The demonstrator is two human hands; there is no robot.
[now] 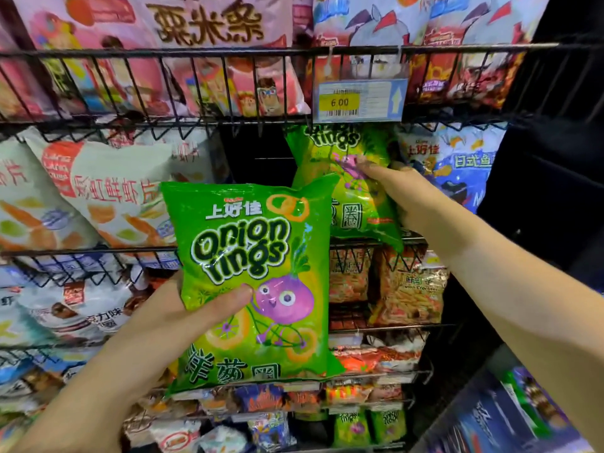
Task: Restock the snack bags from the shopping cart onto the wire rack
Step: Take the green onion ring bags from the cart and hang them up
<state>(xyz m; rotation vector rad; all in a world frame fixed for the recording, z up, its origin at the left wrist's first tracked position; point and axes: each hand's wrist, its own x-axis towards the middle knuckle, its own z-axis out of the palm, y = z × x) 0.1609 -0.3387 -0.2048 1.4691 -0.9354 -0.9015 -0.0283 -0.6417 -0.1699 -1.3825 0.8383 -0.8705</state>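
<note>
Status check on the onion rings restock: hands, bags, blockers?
Left hand grips near green plastic onion rings bag. Right hand holds second green bag at black wire rack. No obstruction seen.

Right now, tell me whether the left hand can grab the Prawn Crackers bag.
Probably not: the left hand grips an Onion Rings bag, and rack wires cross the Prawn Crackers bag.

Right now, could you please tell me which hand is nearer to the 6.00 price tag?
Right. The right hand grips the rear green bag just below the price tag; the left hand holds the front green bag much lower, leftward.
</note>
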